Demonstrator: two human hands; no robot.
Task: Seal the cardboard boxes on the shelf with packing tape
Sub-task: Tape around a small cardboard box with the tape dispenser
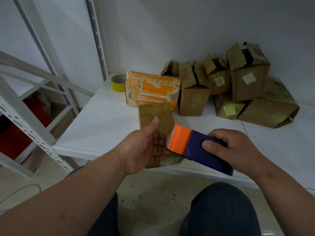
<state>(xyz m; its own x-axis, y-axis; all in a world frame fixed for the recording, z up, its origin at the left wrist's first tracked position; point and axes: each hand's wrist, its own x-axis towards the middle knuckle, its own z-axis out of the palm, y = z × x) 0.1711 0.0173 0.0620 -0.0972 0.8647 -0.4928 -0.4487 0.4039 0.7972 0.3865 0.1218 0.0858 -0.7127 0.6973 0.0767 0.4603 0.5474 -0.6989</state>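
left hand (pixel 144 147) gripping small box (pixel 156 120), right hand (pixel 237 149) gripping dispenser (pixel 201 149) at box's right edge — keep blade flat on seam, pull straight — press tape down.

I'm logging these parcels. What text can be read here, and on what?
"RABBITS": orange box, white strip; the letters before it are torn away.
Large Chinese characters along its top: too blurred to read.
White sticker on a brown box: digits, too blurred.
Other stickers: unreadable.
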